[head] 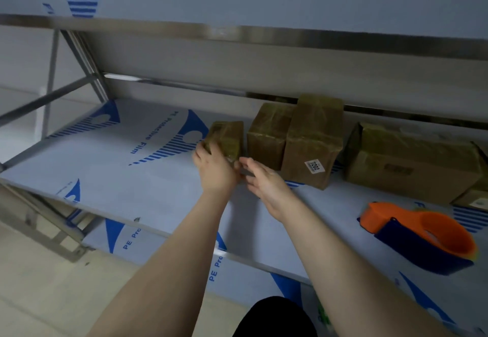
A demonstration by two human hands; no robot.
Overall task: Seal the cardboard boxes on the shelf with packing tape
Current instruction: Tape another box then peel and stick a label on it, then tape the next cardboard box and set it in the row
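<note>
Shelf (148, 188) runs from mid left to lower right of the frame, its white surface printed with blue film markings. Front edge cuts diagonally under both forearms. Wide bare stretch of shelf left of centre; right half crowded.

Small box (229, 134) at centre, wrapped in glossy tape. Left hand (214, 171) grips its near left corner, fingers curled round it. Right hand (265, 182) just beside, fingers straight, tips reaching to the box's near right corner; contact cannot be told.

Right of it, a narrow gap, then second box (267, 136) touching tall box (313, 146) with a white "7202" label. Large box (412, 163) further right, apart; a low box (472, 200) at the right edge.

Orange-and-blue tape dispenser (422, 236) lies near the front edge, lower right, well apart from both hands.

Upper shelf (264, 33) overhangs across the top.
</note>
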